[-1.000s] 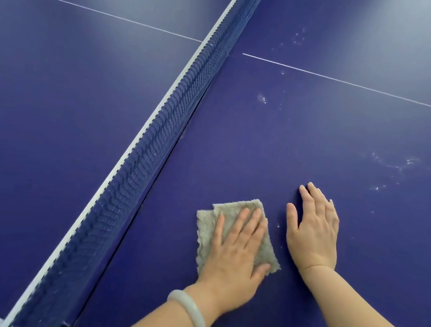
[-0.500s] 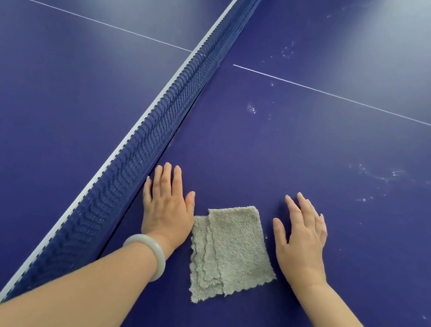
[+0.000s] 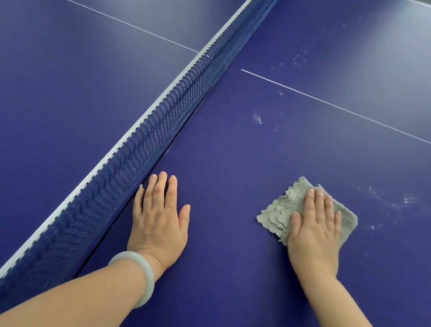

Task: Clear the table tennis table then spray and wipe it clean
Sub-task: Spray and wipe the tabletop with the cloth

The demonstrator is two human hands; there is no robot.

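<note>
**Table top still spotted; soft cloth pressed flat under the right hand**

Table [image 3: 215, 292], the largest thing in view, is a wide dark blue sheet that looks hard, flat and smooth, so a cloth should glide over it with little drag. I judge it stiff enough to lean on, which is what both palms seem to be doing. Nothing loose lies on the part shown, so the clearing step looks done and the wiping is under way.

Running from the near left to the far middle is the net [image 3: 135, 155], blue mesh with a white top band. All places below are given from it.

On the right side of the net, near it, pale droplets [image 3: 257, 119] sit on the surface; well away from the net a wider smear [image 3: 390, 200] shows, and more flecks lie farther off.

The left hand [image 3: 159, 216] lies just beside the net, fingers straight and spread flat, grasping nothing; a pale bangle [image 3: 137, 275] circles its wrist.

The right hand [image 3: 314, 231] is well to the right of the net, fingers straight and pressing down on the cloth [image 3: 277, 211], not curled round it.

That cloth is small, grey, fluffy and folded, with a wavy edge. It looks light and limp, likely to bunch or unfold if dragged by a corner, so a flat palm over its middle seems the best hold. The smear lies just beyond it.
</note>
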